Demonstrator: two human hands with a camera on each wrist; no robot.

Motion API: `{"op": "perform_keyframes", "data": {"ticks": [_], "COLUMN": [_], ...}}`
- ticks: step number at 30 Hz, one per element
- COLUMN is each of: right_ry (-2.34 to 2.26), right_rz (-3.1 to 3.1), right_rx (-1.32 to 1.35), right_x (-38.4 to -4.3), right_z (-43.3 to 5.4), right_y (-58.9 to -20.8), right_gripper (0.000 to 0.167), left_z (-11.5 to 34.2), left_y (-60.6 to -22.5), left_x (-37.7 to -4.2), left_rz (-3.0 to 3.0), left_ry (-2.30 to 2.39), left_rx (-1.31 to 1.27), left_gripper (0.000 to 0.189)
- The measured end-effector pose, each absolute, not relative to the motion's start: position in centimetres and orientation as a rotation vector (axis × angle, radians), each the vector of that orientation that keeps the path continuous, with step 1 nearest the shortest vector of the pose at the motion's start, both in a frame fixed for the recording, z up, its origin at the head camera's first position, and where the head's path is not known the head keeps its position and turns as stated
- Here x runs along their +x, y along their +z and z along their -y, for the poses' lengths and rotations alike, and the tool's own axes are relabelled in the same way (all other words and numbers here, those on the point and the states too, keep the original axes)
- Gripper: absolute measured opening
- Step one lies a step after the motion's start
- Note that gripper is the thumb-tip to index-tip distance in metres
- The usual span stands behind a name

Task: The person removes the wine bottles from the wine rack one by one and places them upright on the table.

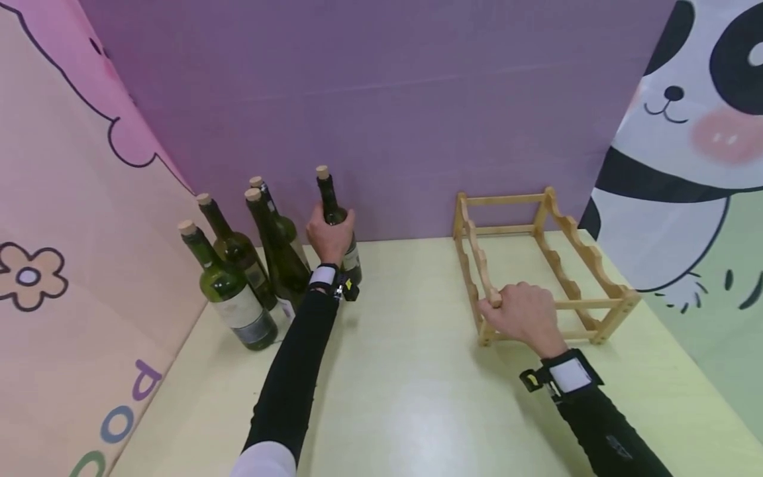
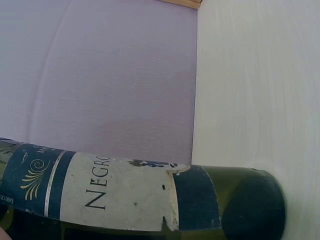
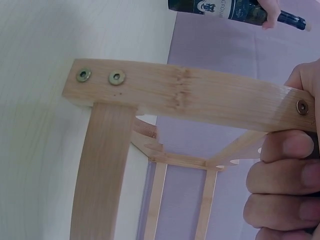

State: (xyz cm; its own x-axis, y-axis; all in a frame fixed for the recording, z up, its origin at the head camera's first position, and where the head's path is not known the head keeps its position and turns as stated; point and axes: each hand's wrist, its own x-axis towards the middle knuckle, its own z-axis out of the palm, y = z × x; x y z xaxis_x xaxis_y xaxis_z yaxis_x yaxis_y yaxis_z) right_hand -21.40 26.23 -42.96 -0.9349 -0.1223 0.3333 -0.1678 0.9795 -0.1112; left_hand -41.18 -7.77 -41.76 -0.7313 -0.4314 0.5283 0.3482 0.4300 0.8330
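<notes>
A green wine bottle (image 1: pixel 329 192) with a cork in its neck stands upright near the back wall. My left hand (image 1: pixel 331 240) grips it around the shoulder, below the neck. In the left wrist view the bottle's (image 2: pixel 125 192) cream and blue label reads "NEGRO", and its base is close to the tabletop. A light wooden wine rack (image 1: pixel 587 304) with scalloped rails sits on the right. My right hand (image 1: pixel 526 314) holds its near left top corner; in the right wrist view the fingers (image 3: pixel 280 172) curl over the end of a screwed wooden bar (image 3: pixel 185 95).
Several other corked bottles (image 1: pixel 235 301) stand grouped on the left, beside my left forearm. The pale table (image 1: pixel 411 384) meets a purple wall (image 1: pixel 393 132) at the back. A panda-print panel (image 1: pixel 661 172) stands on the right and a pink printed panel (image 1: pixel 77 199) on the left.
</notes>
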Motion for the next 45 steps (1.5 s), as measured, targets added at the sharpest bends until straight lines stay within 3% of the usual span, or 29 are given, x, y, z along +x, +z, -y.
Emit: {"op": "perform_keyframes", "data": {"ticks": [10, 21, 34, 42, 45], "right_ry": [0.186, 0.199, 0.186, 0.333, 0.414], "right_rz": [2.761, 2.766, 2.807, 2.722, 2.706], "right_rx": [0.237, 0.249, 0.215, 0.256, 0.274], "right_x": [-21.6, -22.0, -21.7, -22.1, -22.1], "right_z": [-26.4, -26.1, -26.8, -26.7, -26.6], "right_y": [-43.3, -43.3, -43.1, -43.2, -43.0], "right_gripper": [0.054, 0.053, 0.053, 0.029, 0.036], "left_z": [7.9, 8.5, 8.0, 8.6, 9.0], "left_y": [-41.5, -41.7, -42.5, -42.5, -43.0], "left_x": [-41.0, -38.9, -36.3, -33.9, -32.7], "left_rz": [1.926, 1.872, 1.964, 2.109, 2.163], "left_ry": [-1.456, -1.687, -1.583, -1.476, -1.414], "left_rx": [0.078, 0.059, -0.142, -0.301, -0.334], "left_gripper": [0.043, 0.08, 0.091, 0.097, 0.097]}}
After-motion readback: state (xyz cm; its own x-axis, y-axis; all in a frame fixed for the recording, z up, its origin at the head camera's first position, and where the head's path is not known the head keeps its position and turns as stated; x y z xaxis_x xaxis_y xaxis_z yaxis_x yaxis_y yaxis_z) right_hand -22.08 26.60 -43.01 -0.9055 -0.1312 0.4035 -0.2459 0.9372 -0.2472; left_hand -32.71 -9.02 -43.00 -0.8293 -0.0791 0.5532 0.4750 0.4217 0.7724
